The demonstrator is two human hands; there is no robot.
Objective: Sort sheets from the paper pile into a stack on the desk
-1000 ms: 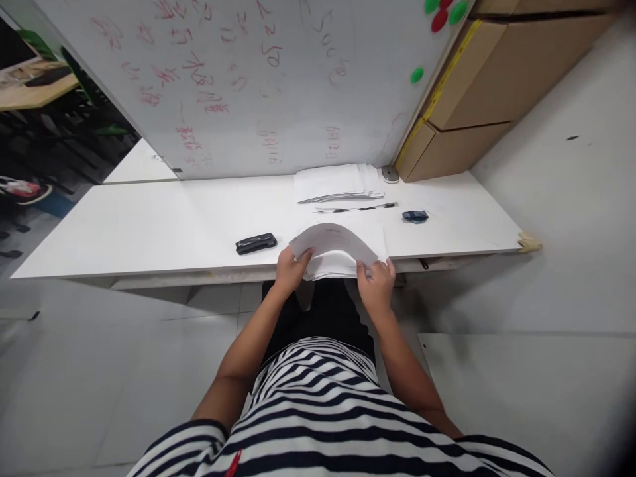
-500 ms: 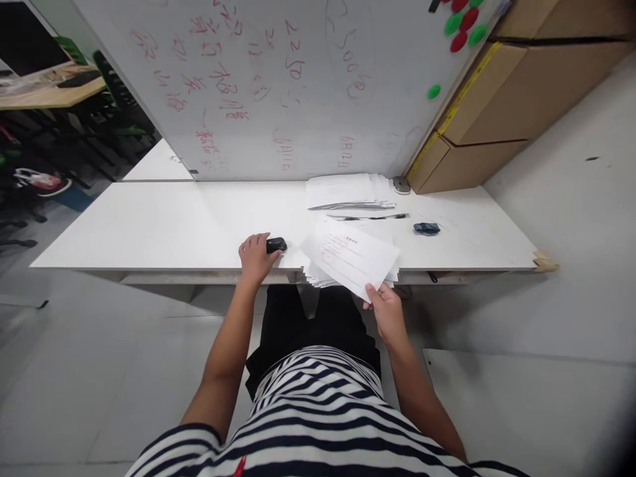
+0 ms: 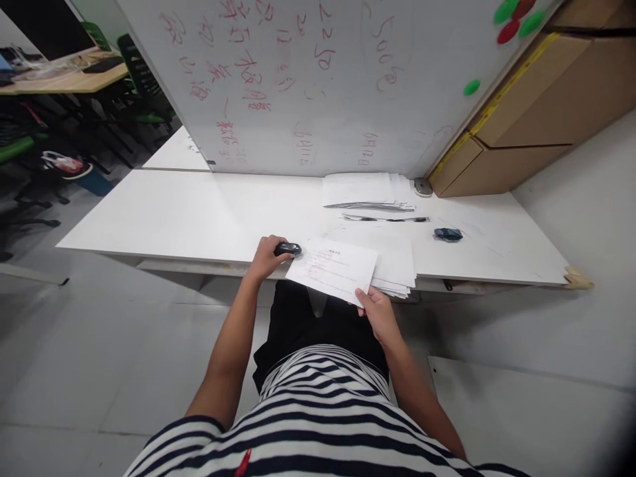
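Observation:
My left hand [image 3: 265, 257] is closed around a black stapler [image 3: 287, 249] at the front edge of the white table [image 3: 199, 218]. My right hand [image 3: 377, 313] pinches the near corner of a thin set of printed sheets [image 3: 334, 268] with a red stamp, held just above the table edge. The stapler's tip is close to the left corner of those sheets. Under and to the right of them lies a stack of white paper [image 3: 397, 265].
A second paper pile [image 3: 365, 191], a black pen [image 3: 385, 218] and a small dark object [image 3: 447, 233] lie further back. A whiteboard [image 3: 318, 79] with red writing stands behind the table. Cardboard boxes [image 3: 527, 119] are at the right.
My left hand let go of the papers, reached left and took the stapler, then brought it toward the sheets. My right hand lifted the top sheets off the stack and flattened them.

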